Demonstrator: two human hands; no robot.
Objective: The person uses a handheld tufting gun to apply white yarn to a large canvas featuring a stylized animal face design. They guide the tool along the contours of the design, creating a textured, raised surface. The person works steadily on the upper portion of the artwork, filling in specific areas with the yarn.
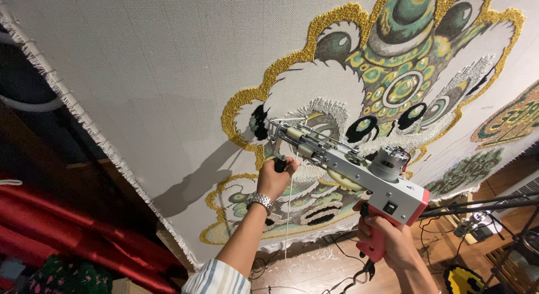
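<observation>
A tufting gun [359, 170] with a grey metal body, a silver motor and a red pistol grip is held up to a stretched grey backing cloth [151, 75]. My right hand [390, 240] is wrapped around the red grip at the lower right. My left hand [275, 179], with a silver wristwatch, clasps the gun's black front handle. The needle end touches the cloth beside a white tufted area of a large design [393, 75] outlined in gold with green, black and white patches. A thin white yarn [288, 215] hangs down from the gun.
Red shiny fabric [67, 226] lies at the lower left beside a dark wooden frame. A black stand arm [477, 207] crosses at the right. Yarn scraps and cables litter the wooden floor [314, 266]. A second tufted piece [508, 122] shows at the right edge.
</observation>
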